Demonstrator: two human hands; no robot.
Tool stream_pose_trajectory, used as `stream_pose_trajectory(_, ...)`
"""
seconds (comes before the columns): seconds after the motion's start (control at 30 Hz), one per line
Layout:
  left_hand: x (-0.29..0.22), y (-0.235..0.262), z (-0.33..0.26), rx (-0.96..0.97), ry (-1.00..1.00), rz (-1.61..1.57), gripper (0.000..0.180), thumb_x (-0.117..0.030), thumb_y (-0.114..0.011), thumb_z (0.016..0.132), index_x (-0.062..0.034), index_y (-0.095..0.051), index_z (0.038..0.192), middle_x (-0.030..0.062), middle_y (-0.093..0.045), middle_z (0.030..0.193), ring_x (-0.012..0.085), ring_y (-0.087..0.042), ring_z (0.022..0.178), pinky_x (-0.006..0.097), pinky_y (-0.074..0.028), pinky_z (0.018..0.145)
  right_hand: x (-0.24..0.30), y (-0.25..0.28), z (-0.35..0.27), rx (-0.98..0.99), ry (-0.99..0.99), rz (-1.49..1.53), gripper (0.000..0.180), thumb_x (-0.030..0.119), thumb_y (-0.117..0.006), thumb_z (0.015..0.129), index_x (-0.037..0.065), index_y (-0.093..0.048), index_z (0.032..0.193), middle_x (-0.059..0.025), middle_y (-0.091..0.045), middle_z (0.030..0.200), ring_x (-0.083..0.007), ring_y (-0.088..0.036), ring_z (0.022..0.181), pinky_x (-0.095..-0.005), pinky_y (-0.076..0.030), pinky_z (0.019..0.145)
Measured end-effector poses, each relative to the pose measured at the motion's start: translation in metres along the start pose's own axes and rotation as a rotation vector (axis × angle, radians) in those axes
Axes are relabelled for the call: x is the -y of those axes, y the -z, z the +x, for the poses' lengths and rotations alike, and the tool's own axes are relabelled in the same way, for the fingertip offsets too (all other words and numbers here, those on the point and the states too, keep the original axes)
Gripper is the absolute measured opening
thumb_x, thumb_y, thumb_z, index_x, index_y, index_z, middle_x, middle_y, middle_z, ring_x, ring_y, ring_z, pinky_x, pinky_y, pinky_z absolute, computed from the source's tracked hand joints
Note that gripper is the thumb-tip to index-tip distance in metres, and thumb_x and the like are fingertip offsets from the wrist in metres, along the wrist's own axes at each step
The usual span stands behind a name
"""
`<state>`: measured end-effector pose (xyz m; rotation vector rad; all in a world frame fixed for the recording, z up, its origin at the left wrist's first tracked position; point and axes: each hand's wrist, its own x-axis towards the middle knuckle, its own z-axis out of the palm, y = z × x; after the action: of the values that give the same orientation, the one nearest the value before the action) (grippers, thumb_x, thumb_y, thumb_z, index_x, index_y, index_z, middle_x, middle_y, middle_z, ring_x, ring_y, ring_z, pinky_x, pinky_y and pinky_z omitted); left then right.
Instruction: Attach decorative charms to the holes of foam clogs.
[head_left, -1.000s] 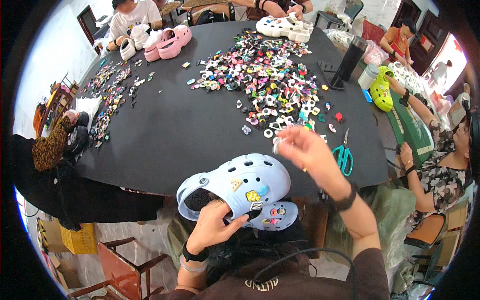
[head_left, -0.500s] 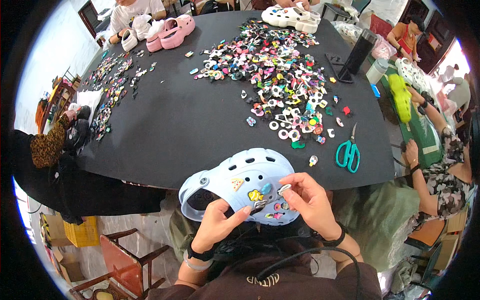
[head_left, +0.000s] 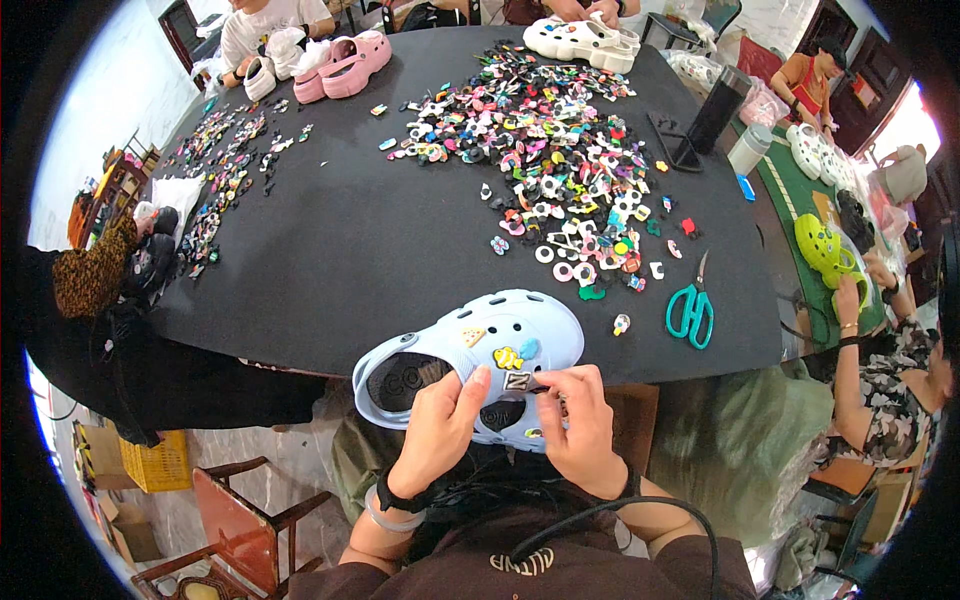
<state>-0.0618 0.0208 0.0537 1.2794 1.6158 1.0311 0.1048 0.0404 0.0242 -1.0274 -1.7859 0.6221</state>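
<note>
Light-blue clog point(head_left: 478, 357) at the near edge of the black table point(head_left: 350, 250)

Left hand point(head_left: 440, 415) grasps the clog by the near rim of its opening, thumb on the upper. Right hand point(head_left: 580, 425) bends its fingers close to the square charm point(head_left: 518, 381); whether they pinch something, one cannot tell. Below is a second clog point(head_left: 497, 415), partly hidden. The upper clog is probably light, slightly soft and not fragile; its opening rim seems good for holding, while the smooth toe may slip. Farther are teal scissors point(head_left: 690, 315), then loose charms point(head_left: 560, 180), and finally white clogs point(head_left: 580, 42).
</note>
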Motion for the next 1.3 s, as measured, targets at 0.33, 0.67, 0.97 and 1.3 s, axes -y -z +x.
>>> stream_pose_trajectory(0.33,0.016,-0.006,-0.001,-0.042,-0.077,-0.092,0.04,-0.029,-0.054,0.094,0.0059,-0.054,0.076,0.0076,-0.045,0.054,0.0091,-0.039,0.056,0.031,-0.037,0.049,-0.015,-0.014,0.006,-0.045,0.258,-0.188,0.044,0.011,-0.079,0.066,0.019,-0.069,0.108,-0.0014,-0.048,0.075,-0.0152,-0.052,0.062,-0.0269,-0.044,0.052)
stream_pose_trajectory(0.67,0.03,-0.009,0.0,-0.058,-0.084,-0.068,0.039,-0.029,-0.055,0.094,0.0063,-0.058,0.078,0.0071,-0.047,0.054,0.0094,-0.04,0.054,0.029,-0.038,0.048,-0.029,-0.019,0.009,-0.069,0.353,-0.079,0.026,0.013,-0.078,0.066,0.019,-0.067,0.089,0.001,-0.051,0.075,-0.0141,-0.053,0.06,-0.0258,-0.043,0.047)
stream_pose_trajectory(0.97,0.017,-0.01,0.005,-0.066,-0.102,-0.128,0.031,-0.024,-0.059,0.091,0.0072,-0.062,0.087,0.0044,-0.054,0.058,0.006,-0.043,0.057,0.026,-0.039,0.05,-0.042,-0.017,0.015,-0.056,0.444,-0.031,0.03,0.005,-0.079,0.064,0.018,-0.067,0.088,0.0005,-0.049,0.073,-0.0151,-0.052,0.06,-0.0263,-0.042,0.049)
stream_pose_trajectory(1.3,0.002,0.004,-0.001,0.189,0.077,-0.35,0.027,-0.011,-0.059,0.088,0.006,-0.06,0.109,0.0016,-0.064,0.1,0.0081,-0.056,0.089,0.023,-0.044,0.08,-0.01,0.011,0.034,0.107,0.203,-0.114,0.029,0.023,-0.074,0.074,0.016,-0.068,0.102,-0.0022,-0.056,0.08,-0.0176,-0.058,0.064,-0.0284,-0.047,0.051)
